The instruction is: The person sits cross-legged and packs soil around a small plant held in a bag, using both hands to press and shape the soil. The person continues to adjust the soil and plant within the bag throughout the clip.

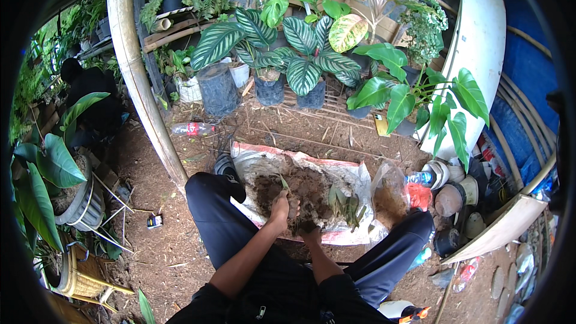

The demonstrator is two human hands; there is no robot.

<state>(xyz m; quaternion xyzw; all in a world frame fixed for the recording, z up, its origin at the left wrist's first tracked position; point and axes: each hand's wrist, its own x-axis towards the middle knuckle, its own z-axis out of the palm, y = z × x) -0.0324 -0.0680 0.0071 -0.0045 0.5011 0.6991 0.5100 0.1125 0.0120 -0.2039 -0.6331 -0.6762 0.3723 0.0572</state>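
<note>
A white sack (363, 189) with red edges lies spread on the ground between my legs, with dark loose soil (309, 183) heaped on it. Closed around a small green leafy cutting (284, 182), my left hand (284, 209) is over the left part of the soil; the leaf tip sticks up above the fingers. My right hand (309, 234) is low at the near edge of the soil, just right of the left hand. Its fingers are dark and blend into the soil, so their pose is hidden. Several loose grey-green leaves (345, 207) lie on the sack's right side.
A clear plastic bag (389, 198) of brown material sits right of the sack, near stacked pots (450, 199) and a red plastic bag (418, 195). Potted striped-leaf plants (303, 78) line the back. A bamboo post (141, 84) and plastic bottle (193, 129) are left; a phone (381, 124) lies behind.
</note>
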